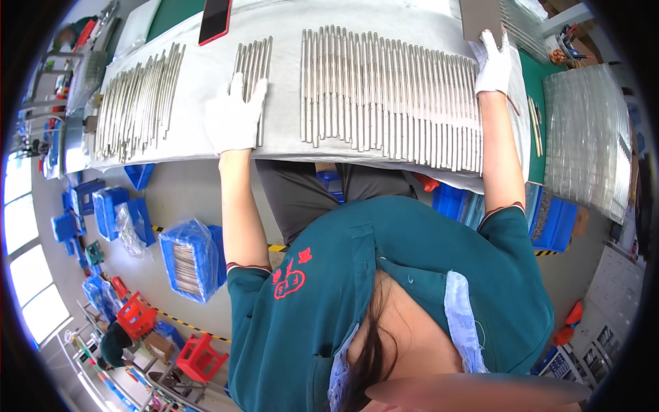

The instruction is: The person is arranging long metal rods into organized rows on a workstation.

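My left hand (237, 115), in a white glove, lies with its fingers stretched out over a small group of slim metal rods (255, 58). Its palm covers the near ends of some of them. My right hand (492, 69), gloved in white too, reaches to a grey-brown flat board (480, 19); its spread fingertips touch the board's near edge. Between my hands a long row of metal rods (388, 93) lies side by side on the white cloth (285, 103). Another batch of rods (141, 103) lies to the left, their ends uneven.
A red-edged phone (215, 20) lies at the far side. More rods (522, 34) are beyond the board. At the right stands a stack of clear plastic trays (587, 137). Blue bins (192, 257) and red stools (200, 357) stand on the floor at the left.
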Demonstrator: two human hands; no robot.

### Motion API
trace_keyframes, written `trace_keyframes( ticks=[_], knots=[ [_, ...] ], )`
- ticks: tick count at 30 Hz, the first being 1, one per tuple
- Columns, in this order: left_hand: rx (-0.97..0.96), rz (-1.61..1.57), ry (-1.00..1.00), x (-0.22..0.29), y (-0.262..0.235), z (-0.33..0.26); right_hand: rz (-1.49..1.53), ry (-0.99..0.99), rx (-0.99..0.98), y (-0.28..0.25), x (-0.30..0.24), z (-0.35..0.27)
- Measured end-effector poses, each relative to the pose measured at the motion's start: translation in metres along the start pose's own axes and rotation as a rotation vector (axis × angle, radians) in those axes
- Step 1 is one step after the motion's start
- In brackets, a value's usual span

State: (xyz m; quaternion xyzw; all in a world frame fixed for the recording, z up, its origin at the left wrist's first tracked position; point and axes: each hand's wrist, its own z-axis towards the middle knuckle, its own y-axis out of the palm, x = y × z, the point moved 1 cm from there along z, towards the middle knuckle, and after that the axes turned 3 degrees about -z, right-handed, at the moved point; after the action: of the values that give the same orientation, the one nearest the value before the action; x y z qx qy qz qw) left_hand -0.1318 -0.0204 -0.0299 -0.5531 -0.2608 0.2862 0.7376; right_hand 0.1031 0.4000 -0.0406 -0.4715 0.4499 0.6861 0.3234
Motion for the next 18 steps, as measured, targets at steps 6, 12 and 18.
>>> trace_keyframes(
  ticks=[6, 12, 18],
  knots=[
    [0.039, 0.093, -0.004, 0.025, -0.004, 0.001, -0.007, 0.012, -0.018, -0.005, 0.0, 0.001],
    [0.112, -0.029, -0.09, 0.071, -0.009, -0.005, -0.01, 0.009, -0.015, -0.001, 0.001, 0.003],
    [0.129, -0.132, -0.05, 0.062, -0.016, -0.006, -0.036, 0.001, -0.021, 0.005, -0.005, 0.0]
  ],
)
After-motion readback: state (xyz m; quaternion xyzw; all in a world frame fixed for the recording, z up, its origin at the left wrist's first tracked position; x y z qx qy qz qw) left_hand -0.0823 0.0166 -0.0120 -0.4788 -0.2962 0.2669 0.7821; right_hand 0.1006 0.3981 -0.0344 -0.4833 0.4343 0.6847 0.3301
